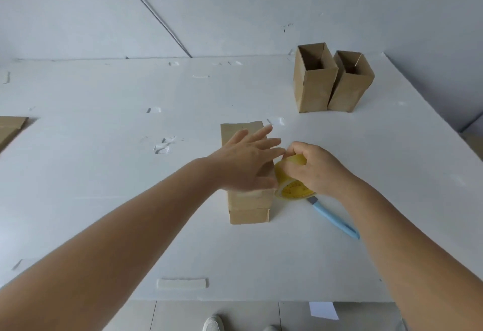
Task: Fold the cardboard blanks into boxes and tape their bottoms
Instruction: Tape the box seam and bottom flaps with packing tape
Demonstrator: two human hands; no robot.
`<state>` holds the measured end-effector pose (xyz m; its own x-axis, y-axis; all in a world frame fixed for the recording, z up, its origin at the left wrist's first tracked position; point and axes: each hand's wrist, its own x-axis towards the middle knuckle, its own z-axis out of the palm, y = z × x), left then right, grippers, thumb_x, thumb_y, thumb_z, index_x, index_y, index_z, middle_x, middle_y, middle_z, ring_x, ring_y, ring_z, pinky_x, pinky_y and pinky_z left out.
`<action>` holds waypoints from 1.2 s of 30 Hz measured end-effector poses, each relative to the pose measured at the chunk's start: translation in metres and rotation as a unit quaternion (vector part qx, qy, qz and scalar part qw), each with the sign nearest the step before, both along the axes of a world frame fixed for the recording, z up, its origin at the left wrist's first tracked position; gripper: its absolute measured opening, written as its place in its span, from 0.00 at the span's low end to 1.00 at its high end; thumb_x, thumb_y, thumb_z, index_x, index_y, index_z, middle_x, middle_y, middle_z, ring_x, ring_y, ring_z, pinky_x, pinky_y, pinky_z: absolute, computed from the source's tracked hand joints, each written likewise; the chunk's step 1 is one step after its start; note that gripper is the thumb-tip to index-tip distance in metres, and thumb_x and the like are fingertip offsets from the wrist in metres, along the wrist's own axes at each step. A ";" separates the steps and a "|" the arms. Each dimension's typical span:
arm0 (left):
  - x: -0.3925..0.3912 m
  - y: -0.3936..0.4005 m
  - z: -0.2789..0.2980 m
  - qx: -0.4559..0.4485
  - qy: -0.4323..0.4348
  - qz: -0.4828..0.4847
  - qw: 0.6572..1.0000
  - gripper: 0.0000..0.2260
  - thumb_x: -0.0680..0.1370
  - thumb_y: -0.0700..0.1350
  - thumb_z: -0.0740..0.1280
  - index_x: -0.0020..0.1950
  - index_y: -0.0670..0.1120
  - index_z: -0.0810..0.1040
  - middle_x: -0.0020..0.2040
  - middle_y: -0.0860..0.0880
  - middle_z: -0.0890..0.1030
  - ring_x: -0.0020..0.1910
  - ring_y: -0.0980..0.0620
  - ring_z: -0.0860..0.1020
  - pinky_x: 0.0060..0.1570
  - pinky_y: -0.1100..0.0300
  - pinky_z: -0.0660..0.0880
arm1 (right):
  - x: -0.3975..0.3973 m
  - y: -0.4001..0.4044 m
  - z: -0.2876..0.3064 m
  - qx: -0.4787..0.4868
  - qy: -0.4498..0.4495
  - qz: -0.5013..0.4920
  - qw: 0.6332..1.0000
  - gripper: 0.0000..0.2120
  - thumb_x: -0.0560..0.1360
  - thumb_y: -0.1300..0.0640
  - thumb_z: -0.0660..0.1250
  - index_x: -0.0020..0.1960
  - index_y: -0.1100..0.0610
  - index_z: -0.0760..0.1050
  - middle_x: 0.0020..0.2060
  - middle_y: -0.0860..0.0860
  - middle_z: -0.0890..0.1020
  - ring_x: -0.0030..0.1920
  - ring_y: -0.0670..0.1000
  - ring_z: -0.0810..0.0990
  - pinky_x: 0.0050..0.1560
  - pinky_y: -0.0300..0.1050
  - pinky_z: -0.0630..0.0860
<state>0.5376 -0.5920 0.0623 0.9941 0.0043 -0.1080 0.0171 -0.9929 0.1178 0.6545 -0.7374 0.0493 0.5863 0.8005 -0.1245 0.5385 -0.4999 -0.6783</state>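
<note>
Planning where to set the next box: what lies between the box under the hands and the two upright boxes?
In the head view, only bare white table separates the lying box from the upright boxes.

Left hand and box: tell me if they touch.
Touching. The head view shows the left hand lying flat with straight fingers on top of the box, no gap between palm and cardboard.

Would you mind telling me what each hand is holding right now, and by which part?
The right hand grips the yellow tape roll over its upper rim. The left hand holds nothing; its straight fingers press flat on the lying cardboard box.
</note>
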 end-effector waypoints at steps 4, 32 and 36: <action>0.014 0.008 -0.006 -0.051 -0.002 -0.015 0.999 0.28 0.74 0.63 0.65 0.72 0.55 0.67 0.71 0.58 0.67 0.76 0.57 0.50 0.71 0.56 0.46 | 0.010 -0.009 -0.008 0.010 0.035 -0.010 0.999 0.06 0.74 0.47 0.66 0.50 0.44 0.74 0.48 0.45 0.76 0.48 0.46 0.76 0.42 0.41 0.72; 0.018 0.014 -0.003 -0.053 0.079 -0.014 0.995 0.35 0.71 0.68 0.64 0.75 0.61 0.59 0.64 0.59 0.64 0.71 0.57 0.48 0.69 0.58 0.42 | 0.020 -0.017 -0.024 -0.056 -0.115 -0.103 0.986 0.17 0.69 0.40 0.69 0.35 0.48 0.65 0.35 0.45 0.70 0.44 0.51 0.70 0.44 0.43 0.63; 0.037 0.012 0.014 -0.015 0.134 -0.019 0.991 0.32 0.72 0.71 0.54 0.74 0.60 0.62 0.63 0.56 0.69 0.71 0.51 0.55 0.71 0.54 0.48 | 0.019 -0.018 -0.020 -0.048 -0.130 -0.085 0.987 0.15 0.69 0.39 0.69 0.42 0.49 0.70 0.40 0.47 0.73 0.47 0.51 0.71 0.47 0.43 0.64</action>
